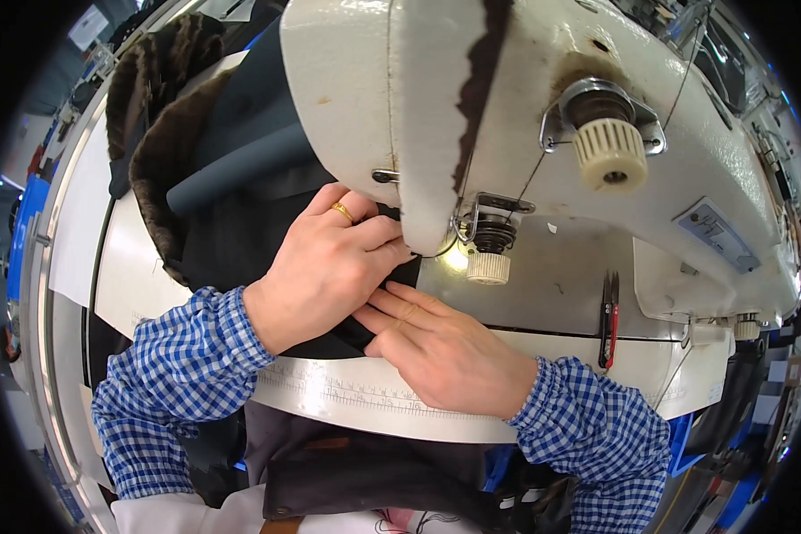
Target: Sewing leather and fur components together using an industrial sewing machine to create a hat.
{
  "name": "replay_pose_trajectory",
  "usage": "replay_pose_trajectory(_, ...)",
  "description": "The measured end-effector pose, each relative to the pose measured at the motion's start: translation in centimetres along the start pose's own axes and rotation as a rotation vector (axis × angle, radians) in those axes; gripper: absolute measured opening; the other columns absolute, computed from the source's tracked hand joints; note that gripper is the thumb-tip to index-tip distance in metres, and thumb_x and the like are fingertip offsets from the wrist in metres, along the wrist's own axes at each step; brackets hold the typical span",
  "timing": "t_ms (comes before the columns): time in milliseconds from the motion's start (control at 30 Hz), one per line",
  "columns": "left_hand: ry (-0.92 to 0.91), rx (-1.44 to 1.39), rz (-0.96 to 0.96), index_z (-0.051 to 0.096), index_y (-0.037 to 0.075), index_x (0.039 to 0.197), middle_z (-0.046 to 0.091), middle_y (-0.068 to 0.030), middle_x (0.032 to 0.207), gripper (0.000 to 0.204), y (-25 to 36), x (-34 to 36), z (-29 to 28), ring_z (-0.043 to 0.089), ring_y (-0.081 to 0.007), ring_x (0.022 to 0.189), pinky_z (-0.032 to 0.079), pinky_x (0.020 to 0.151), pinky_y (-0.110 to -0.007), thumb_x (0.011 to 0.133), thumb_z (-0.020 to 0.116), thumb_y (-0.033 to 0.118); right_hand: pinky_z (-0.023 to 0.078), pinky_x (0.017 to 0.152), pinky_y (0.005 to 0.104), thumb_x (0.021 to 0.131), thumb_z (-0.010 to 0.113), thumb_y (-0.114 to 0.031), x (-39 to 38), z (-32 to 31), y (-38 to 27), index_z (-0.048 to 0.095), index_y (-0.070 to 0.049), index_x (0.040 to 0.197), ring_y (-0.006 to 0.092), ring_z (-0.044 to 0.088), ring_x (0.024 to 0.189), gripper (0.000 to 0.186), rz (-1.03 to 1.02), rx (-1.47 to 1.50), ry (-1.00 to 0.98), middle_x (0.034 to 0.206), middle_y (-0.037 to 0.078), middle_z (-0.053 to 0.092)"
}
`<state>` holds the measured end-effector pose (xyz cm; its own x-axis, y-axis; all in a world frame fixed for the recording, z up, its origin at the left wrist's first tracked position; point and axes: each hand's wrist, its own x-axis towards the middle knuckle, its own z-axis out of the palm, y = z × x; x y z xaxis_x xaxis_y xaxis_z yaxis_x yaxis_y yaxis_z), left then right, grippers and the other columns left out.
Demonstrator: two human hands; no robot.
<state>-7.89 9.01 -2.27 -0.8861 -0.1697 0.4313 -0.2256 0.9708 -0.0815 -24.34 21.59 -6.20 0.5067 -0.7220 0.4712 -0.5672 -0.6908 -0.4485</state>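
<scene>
A dark fabric piece (pixel 231 245) with brown fur trim (pixel 160 165) lies on the sewing machine bed, to the left of and under the machine head (pixel 436 107). My left hand (pixel 325 267), a gold ring on one finger, has its fingers bent and closed on the black cloth beside the needle area. Those fingertips are partly hidden behind the machine head. Just below it, my right hand (pixel 445 351) rests with fingers stretched out, their tips on the fabric's near right edge. The needle itself is hidden from view.
Red and black thread snips (pixel 609 325) lie on the bed to the right. Cream tension knobs (pixel 610 153) stick out from the machine. A printed ruler scale (pixel 351 389) runs along the white table's front edge. Blue bins stand at both sides.
</scene>
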Motion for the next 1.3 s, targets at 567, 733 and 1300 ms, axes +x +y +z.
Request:
replay_pose_trajectory(567,-0.189,0.024,-0.175,0.067,0.001,0.129,0.060,-0.0117,0.143,0.055,-0.1,-4.4,-3.6,0.053,-0.0318,0.133,0.044,0.110,-0.045,0.074,0.067,0.002,0.035,0.121,0.0498,0.086,0.065,-0.008,0.1,-1.5,0.9,0.069,-0.004,0.107,0.0340,0.049,0.142,0.022,0.024,0.159,-0.127,0.138,0.011,0.065)
replay_pose_trajectory(733,-0.126,-0.057,0.153,0.068,0.004,0.083,0.061,-0.0049,0.085,0.020,-2.8,-4.0,-5.1,0.061,-0.0232,0.085,0.053,0.073,-0.035,0.066,0.067,0.015,0.035,0.121,0.0497,0.085,0.064,-0.008,0.4,-1.4,0.6,0.068,-0.004,0.103,0.0335,0.049,0.142,0.019,-0.040,0.194,-0.200,0.139,0.009,0.065)
replay_pose_trajectory(1300,-0.250,0.000,0.048,0.072,0.001,0.110,0.047,-0.0064,0.085,0.038,0.1,-1.2,-5.0,0.059,-0.0200,0.069,0.051,0.052,-0.031,0.074,0.069,0.010,0.038,0.120,0.0490,0.089,0.056,-0.019,-1.1,-0.8,-3.4,0.064,0.005,0.127,0.0376,0.051,0.140,0.045,-0.003,-0.198,-0.157,0.144,0.024,0.057)
